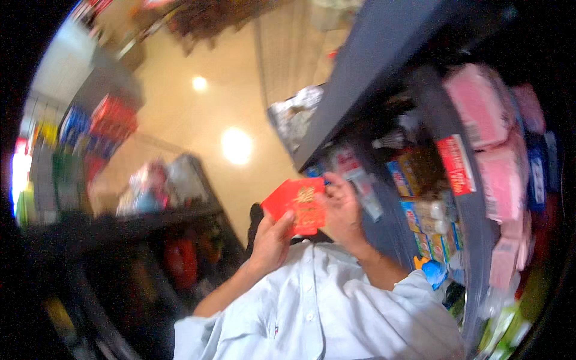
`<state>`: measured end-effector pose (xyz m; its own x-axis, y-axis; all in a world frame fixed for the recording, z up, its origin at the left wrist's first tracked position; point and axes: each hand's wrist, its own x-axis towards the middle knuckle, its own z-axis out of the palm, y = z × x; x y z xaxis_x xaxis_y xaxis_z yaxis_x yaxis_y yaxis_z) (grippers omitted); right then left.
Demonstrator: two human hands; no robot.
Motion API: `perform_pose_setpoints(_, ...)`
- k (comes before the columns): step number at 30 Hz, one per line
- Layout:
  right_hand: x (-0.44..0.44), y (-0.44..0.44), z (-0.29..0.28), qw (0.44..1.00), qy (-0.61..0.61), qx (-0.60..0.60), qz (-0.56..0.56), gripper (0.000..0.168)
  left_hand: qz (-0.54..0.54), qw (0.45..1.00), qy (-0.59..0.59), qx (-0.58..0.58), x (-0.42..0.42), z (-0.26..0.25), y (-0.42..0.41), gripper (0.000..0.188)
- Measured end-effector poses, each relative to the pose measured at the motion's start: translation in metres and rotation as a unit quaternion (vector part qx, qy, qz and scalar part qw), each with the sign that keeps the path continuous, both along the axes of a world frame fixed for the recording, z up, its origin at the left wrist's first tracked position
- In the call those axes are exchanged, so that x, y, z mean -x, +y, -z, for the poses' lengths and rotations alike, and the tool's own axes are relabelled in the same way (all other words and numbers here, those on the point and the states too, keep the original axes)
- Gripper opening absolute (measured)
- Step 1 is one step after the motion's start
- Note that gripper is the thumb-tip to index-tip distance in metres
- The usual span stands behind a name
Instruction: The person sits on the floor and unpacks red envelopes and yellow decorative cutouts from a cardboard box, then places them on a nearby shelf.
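Several red paper envelopes with gold print (306, 202) are fanned out in front of my shirt, above the tiled floor. My left hand (273, 238) grips them at their lower left, with the thumb lying on top. At their right edge is my right hand (343, 209), its fingers bent and touching or very near the envelopes; blur hides whether it pinches one. The gold characters face up.
Grey shelving (468, 189) on the right holds pink packages (499, 180), small boxes and a blue item (434, 273). A dark shelf (180, 220) with plastic-wrapped goods (148, 186) stands on the left. Red boxes (112, 119) are farther off. Shiny floor (180, 117) shows between.
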<state>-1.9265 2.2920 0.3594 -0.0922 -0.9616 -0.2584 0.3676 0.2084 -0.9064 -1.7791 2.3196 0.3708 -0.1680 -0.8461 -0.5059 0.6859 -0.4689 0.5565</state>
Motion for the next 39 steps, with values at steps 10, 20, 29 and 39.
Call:
perform_pose_setpoints(10, -0.030, 0.014, -0.039, 0.933, 0.348, 0.062, 0.060, 0.046, 0.357, 0.933, -0.027, 0.035, -0.014, -0.036, -0.082, 0.032)
perform_pose_setpoints(20, -0.016, 0.061, -0.062, 0.942, 0.327, 0.026, 0.067, 0.034, 0.643, 0.761, 0.061, 0.055, -0.017, -0.011, -0.098, 0.024)
perform_pose_setpoints(29, 0.018, 0.057, -0.095, 0.921, 0.348, 0.145, 0.096, 0.104, 0.538, 0.826, 0.155, -0.068, 0.011, -0.068, -0.110, 0.056)
perform_pose_setpoints(39, 0.003, 0.018, -0.115, 0.789, 0.564, 0.191, -0.149, 0.120, 0.418, 0.855, 0.300, -0.063, -0.017, -0.063, -0.097, 0.083)
